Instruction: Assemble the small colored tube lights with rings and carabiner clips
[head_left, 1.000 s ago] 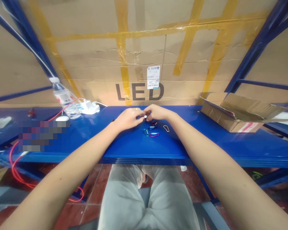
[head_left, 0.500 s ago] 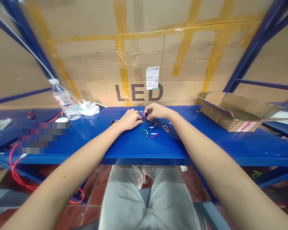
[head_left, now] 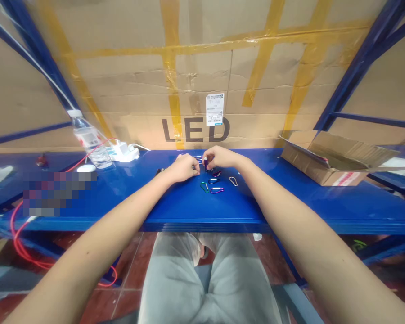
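Note:
My right hand [head_left: 221, 158] pinches a small dark purple cylinder with a pale top [head_left: 205, 164], held upright just above or on the blue tabletop [head_left: 185, 202]. Beside it, my left hand [head_left: 185, 168] has its fingers curled together, palm down; what they hold, if anything, is hidden. In front of the hands lie several small carabiners: a green one [head_left: 204, 186], a magenta one [head_left: 217, 191], a dark one [head_left: 213, 181] and a silver one [head_left: 233, 181]. Silvery thin pieces [head_left: 198, 158] show behind, between the hands. A dark item [head_left: 159, 171] is partly covered by my left wrist.
An open cardboard box [head_left: 337, 157] stands at the right. To the left are a water bottle [head_left: 91, 141], a white power strip [head_left: 124, 152] and a red cable [head_left: 18, 225]. A large cardboard sheet marked LED [head_left: 131, 99] rises behind the table.
My left hand's fingers have curled in closer together, shifting slightly. My right hand stays in nearly the same place with the purple cylinder, and the carabiners lie as before.

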Demonstrator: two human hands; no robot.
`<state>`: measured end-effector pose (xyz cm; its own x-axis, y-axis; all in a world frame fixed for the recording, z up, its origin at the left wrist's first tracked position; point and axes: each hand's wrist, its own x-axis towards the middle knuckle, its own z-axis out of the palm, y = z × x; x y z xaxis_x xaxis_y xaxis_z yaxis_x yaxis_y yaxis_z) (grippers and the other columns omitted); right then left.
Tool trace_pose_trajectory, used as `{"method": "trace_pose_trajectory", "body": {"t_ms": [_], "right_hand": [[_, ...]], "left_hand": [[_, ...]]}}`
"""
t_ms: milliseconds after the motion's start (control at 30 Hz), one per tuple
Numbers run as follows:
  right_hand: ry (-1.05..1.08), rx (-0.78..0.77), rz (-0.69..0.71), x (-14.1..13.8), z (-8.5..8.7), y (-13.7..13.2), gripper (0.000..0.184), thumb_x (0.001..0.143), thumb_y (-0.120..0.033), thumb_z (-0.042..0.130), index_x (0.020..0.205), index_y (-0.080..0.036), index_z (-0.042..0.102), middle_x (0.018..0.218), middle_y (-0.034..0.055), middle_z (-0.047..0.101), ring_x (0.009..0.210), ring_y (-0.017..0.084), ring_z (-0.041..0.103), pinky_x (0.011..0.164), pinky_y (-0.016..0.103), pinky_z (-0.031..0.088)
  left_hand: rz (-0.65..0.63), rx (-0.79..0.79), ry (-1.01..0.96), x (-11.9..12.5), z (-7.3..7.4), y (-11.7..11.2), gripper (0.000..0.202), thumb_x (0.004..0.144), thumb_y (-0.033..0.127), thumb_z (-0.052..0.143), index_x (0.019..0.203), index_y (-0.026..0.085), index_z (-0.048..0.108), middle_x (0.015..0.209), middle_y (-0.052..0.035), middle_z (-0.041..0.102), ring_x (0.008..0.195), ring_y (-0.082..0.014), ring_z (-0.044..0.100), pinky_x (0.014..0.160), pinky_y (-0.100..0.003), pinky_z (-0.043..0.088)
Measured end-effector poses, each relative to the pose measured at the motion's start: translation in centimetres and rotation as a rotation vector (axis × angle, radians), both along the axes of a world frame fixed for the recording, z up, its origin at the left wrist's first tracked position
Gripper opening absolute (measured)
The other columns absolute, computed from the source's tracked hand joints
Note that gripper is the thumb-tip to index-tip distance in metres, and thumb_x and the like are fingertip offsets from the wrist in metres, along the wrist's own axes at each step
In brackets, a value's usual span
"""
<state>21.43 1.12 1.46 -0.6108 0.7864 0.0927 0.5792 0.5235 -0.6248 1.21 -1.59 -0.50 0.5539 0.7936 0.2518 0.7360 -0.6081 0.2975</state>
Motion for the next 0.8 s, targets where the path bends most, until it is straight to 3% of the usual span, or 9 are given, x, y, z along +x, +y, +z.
{"method": "trace_pose_trajectory", "body": {"t_ms": [167,333,400,533,800], "right_hand": [[0.000,0.010,0.009,-0.1,-0.2,0.1,0.018,0.062,-0.010,0.070,0.079,-0.017,0.068,0.067,-0.0024,0.063,0.066,0.014,0.058,0.065,0.028,0.044],[0.013,-0.009,0.005,-0.1,-0.6,0.5,0.019,0.062,-0.013,0.072,0.081,-0.017,0.070,0.070,-0.0007,0.068,0.068,0.016,0.061,0.067,0.029,0.045],[0.019,-0.015,0.009,-0.2,-0.7,0.6,0.019,0.062,-0.014,0.072,0.081,-0.017,0.071,0.072,0.0001,0.069,0.069,0.017,0.062,0.068,0.029,0.046],[0.034,-0.009,0.020,-0.2,-0.9,0.7,0.017,0.062,-0.014,0.072,0.080,-0.016,0.071,0.073,0.0010,0.070,0.071,0.017,0.063,0.068,0.029,0.046],[0.068,-0.023,0.051,-0.3,-1.1,0.9,0.018,0.062,-0.012,0.072,0.079,-0.015,0.071,0.072,0.0007,0.070,0.069,0.016,0.063,0.068,0.029,0.047]], "left_hand": [[-0.047,0.028,-0.004,-0.2,-0.2,0.0,0.016,0.077,0.008,0.065,0.073,0.020,0.076,0.078,-0.0009,0.075,0.077,-0.0183,0.066,0.085,-0.033,0.047],[0.040,0.246,-0.292,-0.6,-0.2,0.0,0.010,0.081,0.012,0.068,0.085,0.019,0.075,0.087,-0.0041,0.072,0.086,-0.0197,0.064,0.082,-0.033,0.049],[0.006,0.322,-0.366,-0.6,-0.1,-0.1,0.008,0.084,0.015,0.068,0.087,0.019,0.074,0.089,-0.0046,0.071,0.090,-0.0198,0.063,0.084,-0.033,0.049],[-0.088,0.308,-0.329,-0.2,0.0,-0.2,0.009,0.086,0.015,0.067,0.089,0.020,0.074,0.090,-0.0040,0.073,0.090,-0.0200,0.064,0.085,-0.035,0.049],[-0.102,0.310,-0.314,-0.1,-0.2,0.0,0.010,0.086,0.013,0.069,0.091,0.020,0.075,0.091,-0.0045,0.074,0.091,-0.0206,0.065,0.086,-0.036,0.050]]}}
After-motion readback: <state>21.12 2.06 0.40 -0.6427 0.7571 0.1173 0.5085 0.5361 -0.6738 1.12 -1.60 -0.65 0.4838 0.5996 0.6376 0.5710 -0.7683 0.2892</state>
